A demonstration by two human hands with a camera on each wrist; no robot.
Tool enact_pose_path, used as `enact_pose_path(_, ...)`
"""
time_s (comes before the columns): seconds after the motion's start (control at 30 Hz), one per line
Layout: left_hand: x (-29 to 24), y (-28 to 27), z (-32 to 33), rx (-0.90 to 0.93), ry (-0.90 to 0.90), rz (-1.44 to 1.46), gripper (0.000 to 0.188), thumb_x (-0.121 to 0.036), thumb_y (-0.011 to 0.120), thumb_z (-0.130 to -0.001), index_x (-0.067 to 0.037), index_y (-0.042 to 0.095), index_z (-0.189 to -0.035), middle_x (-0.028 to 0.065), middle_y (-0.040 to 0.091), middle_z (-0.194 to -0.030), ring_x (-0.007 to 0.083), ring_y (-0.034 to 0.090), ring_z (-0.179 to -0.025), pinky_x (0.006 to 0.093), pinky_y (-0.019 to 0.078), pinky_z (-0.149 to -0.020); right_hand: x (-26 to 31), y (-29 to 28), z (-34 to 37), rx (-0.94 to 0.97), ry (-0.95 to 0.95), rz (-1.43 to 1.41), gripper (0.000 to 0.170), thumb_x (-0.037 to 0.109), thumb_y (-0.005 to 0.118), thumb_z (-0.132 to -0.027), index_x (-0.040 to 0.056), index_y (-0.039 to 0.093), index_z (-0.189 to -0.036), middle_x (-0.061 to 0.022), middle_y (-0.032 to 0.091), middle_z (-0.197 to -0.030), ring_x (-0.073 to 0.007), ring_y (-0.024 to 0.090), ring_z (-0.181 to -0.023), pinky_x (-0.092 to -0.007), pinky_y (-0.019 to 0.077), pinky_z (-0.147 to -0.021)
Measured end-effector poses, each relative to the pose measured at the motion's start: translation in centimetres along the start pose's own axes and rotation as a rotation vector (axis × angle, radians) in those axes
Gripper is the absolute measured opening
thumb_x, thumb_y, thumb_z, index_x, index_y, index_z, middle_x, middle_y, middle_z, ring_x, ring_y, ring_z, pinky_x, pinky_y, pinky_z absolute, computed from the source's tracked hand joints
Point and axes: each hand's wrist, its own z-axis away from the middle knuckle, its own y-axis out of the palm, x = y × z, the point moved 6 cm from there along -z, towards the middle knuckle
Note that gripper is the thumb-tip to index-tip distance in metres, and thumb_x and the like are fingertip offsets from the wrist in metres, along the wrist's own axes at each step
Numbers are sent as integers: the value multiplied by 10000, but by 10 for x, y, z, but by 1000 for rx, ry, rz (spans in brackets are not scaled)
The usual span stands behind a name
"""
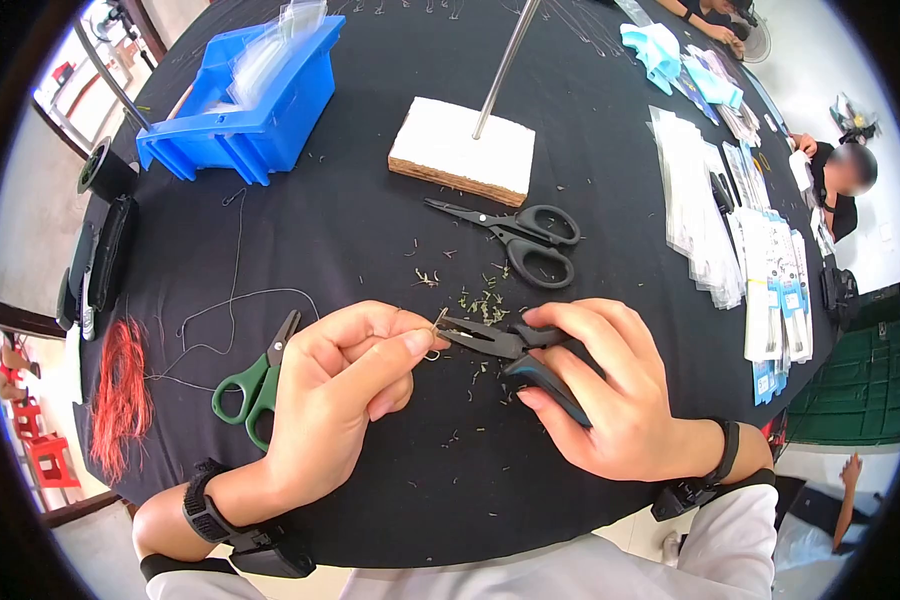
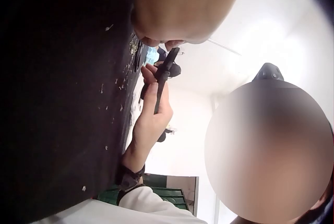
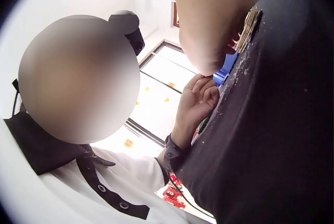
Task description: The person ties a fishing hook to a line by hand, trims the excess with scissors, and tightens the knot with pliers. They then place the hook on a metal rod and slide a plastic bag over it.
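Observation:
My left hand (image 1: 335, 390) pinches a small, thin tan piece (image 1: 439, 322) between thumb and forefinger; its kind cannot be told, and a fine loop hangs below the fingertips. In my right hand (image 1: 618, 395) are needle-nose pliers (image 1: 490, 340) with black and blue handles, their tips right at the pinched piece. The right wrist view shows the left hand (image 3: 198, 99) with curled fingers; in the left wrist view the right hand (image 2: 154, 109) holds the pliers upright. Green-handled scissors (image 1: 260, 385) lie beside the left hand, and black scissors (image 1: 520, 240) lie beyond the pliers.
Green clippings (image 1: 483, 305) are scattered on the black cloth (image 1: 370, 240). Behind stand a white block (image 1: 450, 140) with a metal rod (image 1: 500, 75) and a blue bin (image 1: 270, 130). Red threads (image 1: 122, 400) lie left, plastic packets (image 1: 695, 200) right. Other people sit around the table.

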Motion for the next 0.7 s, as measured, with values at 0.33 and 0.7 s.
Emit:
enact_pose_path(0.33,0,-2,1,55,1,35,128,-63,546,-886,51,598,-911,-39,476,-567,29,348,-500,201,284,-495,-2,6,7,31,-47,-29,256,56,745,-603,-33,609,-799,-117,559,-977,-256,541,-841,-356,446,-690)
enact_pose_path(0.7,3,-1,0,9,-29,56,108,-88,520,-884,-8,583,-846,-66,335,-501,31,257,-451,223,218,-474,-2,1,-2,23,-4,47,309,103,756,-600,-28,617,-842,-141,538,-1070,-302,524,-985,-446,428,-847)
